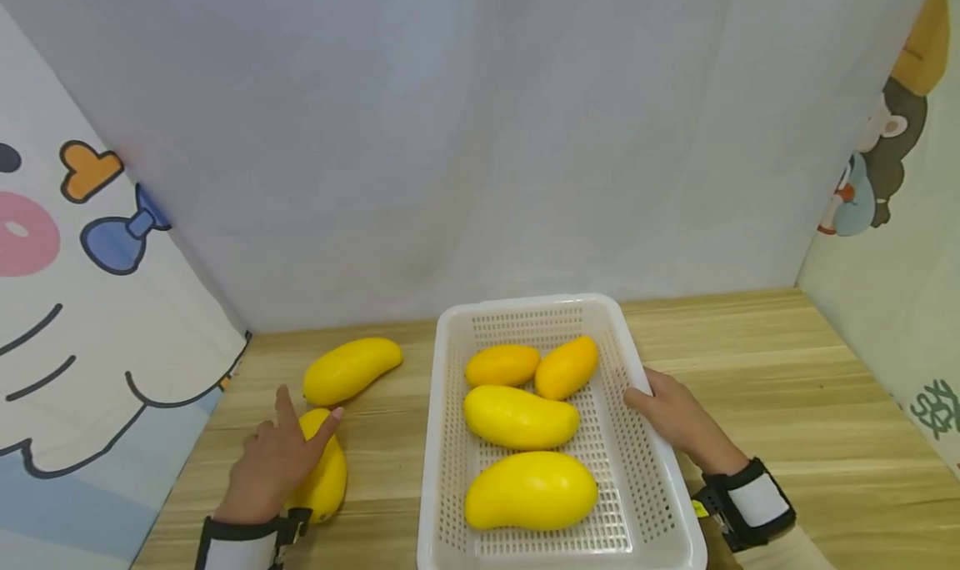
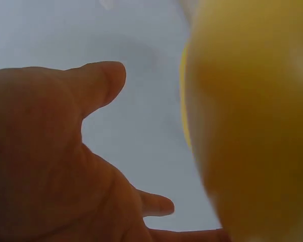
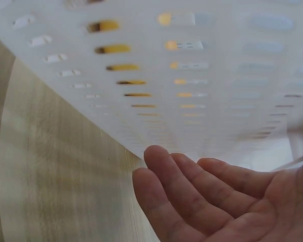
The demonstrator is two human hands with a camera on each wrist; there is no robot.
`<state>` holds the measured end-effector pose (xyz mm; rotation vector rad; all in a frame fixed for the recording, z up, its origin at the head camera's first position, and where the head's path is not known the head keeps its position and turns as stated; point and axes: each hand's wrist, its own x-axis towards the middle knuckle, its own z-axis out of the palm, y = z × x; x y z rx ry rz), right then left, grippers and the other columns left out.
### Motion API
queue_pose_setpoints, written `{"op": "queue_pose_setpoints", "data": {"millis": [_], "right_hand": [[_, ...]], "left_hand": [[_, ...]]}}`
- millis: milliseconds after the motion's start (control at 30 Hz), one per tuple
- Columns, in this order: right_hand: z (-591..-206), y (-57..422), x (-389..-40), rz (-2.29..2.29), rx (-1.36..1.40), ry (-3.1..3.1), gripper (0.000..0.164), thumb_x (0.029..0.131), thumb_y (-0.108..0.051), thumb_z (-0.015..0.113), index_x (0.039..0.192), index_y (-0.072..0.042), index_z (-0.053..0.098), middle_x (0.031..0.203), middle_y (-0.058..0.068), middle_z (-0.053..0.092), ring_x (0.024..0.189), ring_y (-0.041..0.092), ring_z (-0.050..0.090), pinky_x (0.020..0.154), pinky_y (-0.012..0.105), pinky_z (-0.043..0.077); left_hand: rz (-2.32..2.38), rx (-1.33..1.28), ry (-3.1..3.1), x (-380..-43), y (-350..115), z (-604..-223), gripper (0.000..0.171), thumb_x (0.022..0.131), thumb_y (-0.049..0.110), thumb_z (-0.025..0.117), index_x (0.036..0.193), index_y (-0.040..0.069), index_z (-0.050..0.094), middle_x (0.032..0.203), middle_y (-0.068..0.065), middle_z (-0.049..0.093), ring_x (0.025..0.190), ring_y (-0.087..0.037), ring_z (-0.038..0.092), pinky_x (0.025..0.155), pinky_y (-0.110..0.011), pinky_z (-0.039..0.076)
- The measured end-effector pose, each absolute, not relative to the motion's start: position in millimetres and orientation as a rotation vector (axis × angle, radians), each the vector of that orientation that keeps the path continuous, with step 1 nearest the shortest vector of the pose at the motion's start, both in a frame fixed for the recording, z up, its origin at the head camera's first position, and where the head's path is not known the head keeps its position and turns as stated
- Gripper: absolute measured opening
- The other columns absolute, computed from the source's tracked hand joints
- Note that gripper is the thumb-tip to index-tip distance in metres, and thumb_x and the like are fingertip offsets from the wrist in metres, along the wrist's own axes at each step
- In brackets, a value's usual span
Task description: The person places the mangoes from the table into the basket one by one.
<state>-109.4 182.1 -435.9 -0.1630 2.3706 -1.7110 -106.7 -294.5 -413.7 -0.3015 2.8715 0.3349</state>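
My left hand (image 1: 273, 462) hovers over a yellow mango (image 1: 327, 478) on the table at the left, thumb and fingers spread apart. In the left wrist view a gap shows between the hand (image 2: 65, 141) and the mango (image 2: 257, 116). Just beyond lies another long mango (image 1: 352, 368). My right hand (image 1: 678, 416) holds the right side of a white perforated plastic basket (image 1: 431, 470), thumb over the rim. The right wrist view has its fingers (image 3: 187, 196) at the basket's outer wall (image 3: 217, 80). Two larger yellow mangoes and two smaller orange-yellow mangoes (image 1: 502, 365) lie inside the basket.
The wood-grain table (image 1: 750, 370) meets a plain grey backdrop (image 1: 480, 137) at the back. Cartoon-printed panels stand at the left (image 1: 75, 345) and right (image 1: 885, 303). Both wrists wear black straps with white pads.
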Motion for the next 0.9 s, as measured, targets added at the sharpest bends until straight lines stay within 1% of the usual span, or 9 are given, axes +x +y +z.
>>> {"op": "queue_pose_setpoints", "data": {"millis": [133, 233, 333, 467, 533, 600, 700, 800, 900], "right_hand": [[-435, 182, -109, -1.716, -0.158, 2.371, 0.047, 0.096, -0.019, 0.043, 0.14, -0.007, 0.033, 0.107, 0.026, 0.057, 0.071, 0.031, 0.064, 0.051, 0.043, 0.051], [-435, 182, -109, -1.718, -0.162, 2.37, 0.047, 0.095, -0.019, 0.043, 0.14, -0.006, 0.034, 0.106, 0.026, 0.057, 0.071, 0.031, 0.064, 0.051, 0.044, 0.051], [-435, 182, -109, -1.719, -0.172, 2.369, 0.047, 0.095, -0.019, 0.043, 0.14, -0.006, 0.034, 0.105, 0.026, 0.057, 0.07, 0.031, 0.064, 0.051, 0.044, 0.051], [-435, 183, -109, -1.724, -0.18, 2.366, 0.047, 0.096, -0.019, 0.043, 0.14, -0.006, 0.034, 0.106, 0.026, 0.057, 0.071, 0.031, 0.064, 0.051, 0.044, 0.051], [-435, 183, -109, -1.725, -0.177, 2.366, 0.046, 0.096, -0.019, 0.043, 0.139, -0.006, 0.034, 0.106, 0.027, 0.057, 0.071, 0.031, 0.064, 0.052, 0.044, 0.051], [-435, 183, -109, -1.723, -0.175, 2.369, 0.046, 0.096, -0.019, 0.043, 0.139, -0.006, 0.035, 0.106, 0.027, 0.057, 0.071, 0.031, 0.064, 0.052, 0.044, 0.051], [-435, 183, -109, -1.718, -0.176, 2.372, 0.046, 0.096, -0.019, 0.043, 0.139, -0.006, 0.035, 0.106, 0.027, 0.057, 0.07, 0.031, 0.064, 0.051, 0.044, 0.051], [-434, 183, -109, -1.718, -0.185, 2.37, 0.046, 0.096, -0.019, 0.043, 0.139, -0.006, 0.034, 0.106, 0.027, 0.057, 0.07, 0.031, 0.064, 0.051, 0.044, 0.051], [-434, 182, -109, -1.719, -0.184, 2.365, 0.046, 0.096, -0.018, 0.042, 0.14, -0.006, 0.034, 0.106, 0.027, 0.057, 0.071, 0.031, 0.064, 0.051, 0.044, 0.051]], "left_hand": [[0.339, -0.332, 2.814, -107, -292, -416, 0.12, 0.076, 0.085, 0.016, 0.137, -0.016, -0.008, 0.123, -0.049, 0.03, 0.11, -0.059, 0.035, 0.08, -0.062, 0.04], [0.335, -0.336, 2.789, -107, -291, -417, 0.118, 0.077, 0.084, 0.02, 0.136, -0.017, 0.002, 0.117, -0.046, 0.036, 0.102, -0.053, 0.044, 0.076, -0.058, 0.043], [0.31, -0.34, 2.783, -108, -290, -420, 0.119, 0.075, 0.086, 0.021, 0.132, -0.018, 0.009, 0.111, -0.043, 0.04, 0.094, -0.046, 0.048, 0.072, -0.056, 0.044], [0.277, -0.328, 2.793, -109, -290, -423, 0.122, 0.073, 0.087, 0.022, 0.13, -0.02, 0.014, 0.107, -0.042, 0.042, 0.092, -0.045, 0.049, 0.072, -0.056, 0.044], [0.264, -0.314, 2.805, -109, -290, -425, 0.121, 0.074, 0.086, 0.027, 0.129, -0.021, 0.016, 0.106, -0.041, 0.042, 0.091, -0.045, 0.049, 0.072, -0.056, 0.044], [0.248, -0.298, 2.819, -109, -291, -427, 0.116, 0.076, 0.082, 0.035, 0.128, -0.021, 0.018, 0.106, -0.039, 0.042, 0.089, -0.043, 0.049, 0.071, -0.054, 0.044], [0.224, -0.285, 2.834, -109, -292, -428, 0.113, 0.076, 0.078, 0.043, 0.127, -0.02, 0.021, 0.107, -0.037, 0.041, 0.087, -0.04, 0.049, 0.069, -0.052, 0.045], [0.224, -0.278, 2.829, -109, -293, -429, 0.111, 0.077, 0.076, 0.045, 0.128, -0.019, 0.022, 0.108, -0.035, 0.04, 0.082, -0.037, 0.05, 0.066, -0.048, 0.046], [0.257, -0.269, 2.809, -108, -293, -429, 0.11, 0.077, 0.076, 0.045, 0.132, -0.017, 0.019, 0.109, -0.037, 0.039, 0.077, -0.034, 0.05, 0.062, -0.045, 0.045]]}}
